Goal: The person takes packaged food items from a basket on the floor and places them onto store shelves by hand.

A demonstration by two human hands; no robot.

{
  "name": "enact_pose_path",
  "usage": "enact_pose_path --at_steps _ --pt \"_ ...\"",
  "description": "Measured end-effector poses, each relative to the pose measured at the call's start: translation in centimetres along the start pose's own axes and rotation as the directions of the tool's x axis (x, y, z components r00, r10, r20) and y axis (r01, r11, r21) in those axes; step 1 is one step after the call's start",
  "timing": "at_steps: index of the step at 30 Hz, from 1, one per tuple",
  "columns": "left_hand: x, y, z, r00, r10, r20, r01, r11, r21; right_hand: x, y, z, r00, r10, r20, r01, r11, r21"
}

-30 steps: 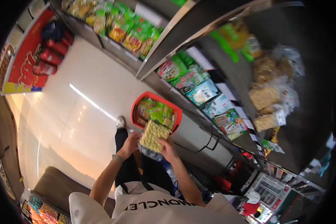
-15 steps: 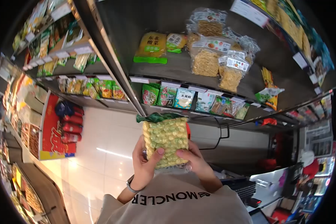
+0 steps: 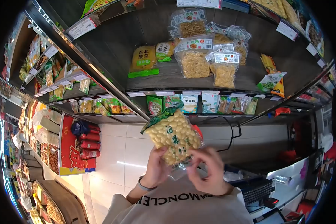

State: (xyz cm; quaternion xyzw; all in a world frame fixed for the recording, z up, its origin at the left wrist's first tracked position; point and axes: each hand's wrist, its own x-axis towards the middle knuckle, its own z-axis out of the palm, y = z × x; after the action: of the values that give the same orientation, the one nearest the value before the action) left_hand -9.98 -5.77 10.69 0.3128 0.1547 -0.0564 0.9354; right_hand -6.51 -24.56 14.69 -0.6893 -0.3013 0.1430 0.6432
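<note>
Head view: Showing a clear packet of pale, rounded pieces [image 3: 168, 143] lifted before a stocked shelf [image 3: 248, 76], gripped low on one side by the left hand [image 3: 155, 168]. At the lower right corner, curled fingers of the right hand [image 3: 208, 171], too blurred to tell whether gripping. Probably moderately heavy, lumpy-firm, slick-filmed; best held by both lower sides. Tilted now, unlike half a second ago, with green lettering [image 3: 175, 140] newly visible.

I see the left hand [image 3: 157, 168] gripping, its thumb laid across the front, while the right hand [image 3: 208, 170], slightly blurred, is near it, fingers bent in toward the thumb.
</note>
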Motion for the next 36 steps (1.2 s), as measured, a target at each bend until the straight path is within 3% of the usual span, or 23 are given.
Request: enact_pose_path --at_steps 2,4,5,7,8,10,12,14,16,17,19,20,22,23,24,26,27,29,30,31,33,34,36 --pt "0.2 -0.3 1.0 0.991 0.133 -0.015 -0.131 0.987 0.093 -0.7 1.2 -0.8 0.83 -0.39 -0.397 0.174 0.859 -0.481" --pt "0.0 -0.5 1.0 0.981 0.185 -0.052 -0.165 0.949 0.268 -0.8 1.8 -1.3 0.823 -0.333 -0.461 0.121 0.894 -0.431" --pt "-0.1 -0.6 0.8 0.981 0.183 -0.059 -0.161 0.95 0.266 -0.5 2.4 -1.4 0.867 -0.125 -0.483 0.074 0.99 -0.122" --pt "-0.2 -0.7 0.3 0.987 0.151 0.049 -0.157 0.881 0.446 -0.3 4.4 -1.6 0.939 0.207 -0.275 -0.06 0.885 0.461" --pt "-0.2 -0.9 0.4 0.989 0.141 0.044 -0.146 0.882 0.449 -0.6 5.7 -1.7 0.936 0.216 -0.278 -0.065 0.882 0.466" --pt "-0.3 -1.0 0.7 0.993 0.101 0.066 -0.12 0.809 0.575 -1.5 8.0 -2.0 0.913 0.377 0.158 -0.371 0.605 0.705" --pt "0.5 -1.3 0.6 0.982 0.172 0.076 -0.182 0.767 0.615 -2.0 8.6 -1.4 0.91 0.375 0.176 -0.393 0.65 0.65" --pt "0.6 -1.3 0.5 0.967 0.238 0.089 -0.237 0.718 0.654 -1.7 7.2 0.5 0.92 0.354 -0.168 -0.209 0.807 0.553" --pt "0.6 -0.7 0.7 0.891 0.415 0.182 -0.388 0.491 0.78 -1.2 6.4 1.4 0.922 0.314 -0.228 -0.197 0.885 0.421" --pt "0.4 0.2 0.3 0.925 0.304 0.227 -0.37 0.59 0.717 -1.1 6.4 1.9 0.942 0.124 -0.313 -0.09 0.989 0.119" --pt "0.0 -0.2 -0.5 0.924 0.249 0.292 -0.378 0.722 0.58 0.4 5.3 3.1 0.886 -0.324 -0.333 0.184 0.903 -0.388" --pt "-0.6 -0.4 -0.8 0.909 0.21 0.36 -0.361 0.831 0.424 0.5 4.5 4.0 0.921 -0.263 -0.288 0.099 0.871 -0.481" --pt "-1.9 0.5 -0.3 0.968 0.216 0.129 -0.249 0.889 0.383 0.8 1.7 4.8 0.978 -0.188 -0.088 0.104 0.811 -0.576" --pt "-1.4 1.6 0.3 0.981 0.172 0.094 -0.19 0.953 0.236 0.9 0.6 4.8 0.978 -0.192 -0.078 0.11 0.8 -0.589" --pt "-0.8 3.1 1.2 0.989 0.125 0.075 -0.131 0.988 0.083 0.9 -0.3 4.8 0.982 -0.189 0.001 0.16 0.827 -0.538" --pt "-1.3 4.4 0.1 0.992 0.124 0.009 -0.124 0.987 0.099 0.7 -1.1 4.6 0.973 -0.212 0.087 0.227 0.838 -0.496" --pt "-1.6 4.8 -0.5 0.99 0.111 -0.085 -0.1 0.988 0.12 0.0 -0.9 4.2 0.959 -0.257 -0.119 0.174 0.868 -0.465" --pt "-2.4 5.5 -1.4 0.991 0.126 -0.045 -0.119 0.984 0.132 0.2 -0.3 5.2 0.825 -0.25 -0.506 0.016 0.906 -0.422" --pt "-3.0 5.7 -1.9 0.992 0.124 -0.013 -0.121 0.982 0.148 0.5 0.3 5.6 0.83 -0.246 -0.501 0.017 0.908 -0.419" --pt "-3.5 5.6 -2.3 0.991 0.134 -0.029 -0.127 0.977 0.174 0.8 0.9 6.0 0.899 -0.05 -0.434 0.02 0.997 -0.073" --pt "-4.1 5.5 -3.5 0.994 0.11 -0.016 -0.102 0.959 0.263 -0.4 5.1 7.7 0.97 0.198 -0.14 -0.082 0.811 0.58" --pt "-4.4 5.6 -4.1 0.996 0.089 0.01 -0.087 0.934 0.347 -1.1 5.4 9.1 0.967 0.206 -0.151 -0.08 0.807 0.586" --pt "-4.5 6.2 -4.6 0.997 0.072 0.034 -0.08 0.911 0.404 -1.2 5.4 11.3 0.875 0.444 -0.191 -0.072 0.51 0.857"
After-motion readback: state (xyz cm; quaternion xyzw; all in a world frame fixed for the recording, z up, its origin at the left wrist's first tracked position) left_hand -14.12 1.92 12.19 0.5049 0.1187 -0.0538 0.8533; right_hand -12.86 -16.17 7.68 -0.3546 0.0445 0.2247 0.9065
